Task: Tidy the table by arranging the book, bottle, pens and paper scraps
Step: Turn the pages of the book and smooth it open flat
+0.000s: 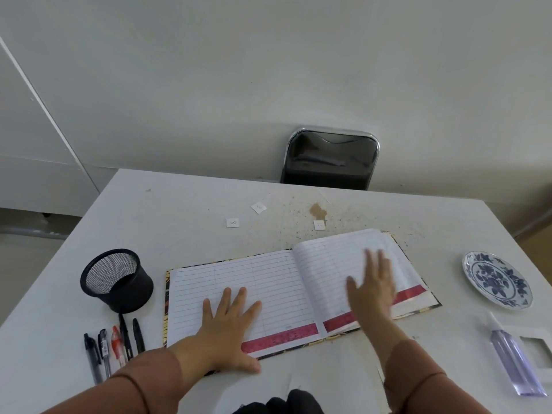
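Note:
An open lined book (pixel 277 282) with red bottom bands lies in the middle of the white table (pixel 179 204). My left hand (pixel 230 327) rests flat on its left page, fingers spread. My right hand (pixel 370 291) is blurred over the right page, fingers apart, holding nothing. Several pens (pixel 115 348) lie side by side to the left of the book. A clear purple bottle (pixel 513 360) lies at the right near edge. Three small paper scraps (pixel 233 223), (pixel 258 207), (pixel 319 225) sit beyond the book.
A black mesh pen cup (pixel 118 279) lies tipped on its side left of the book. A blue-and-white plate (pixel 497 279) stands at the right. A white frame (pixel 537 345) lies by the bottle. A black chair (pixel 330 159) stands behind the table, where a brown stain (pixel 317 209) marks the top.

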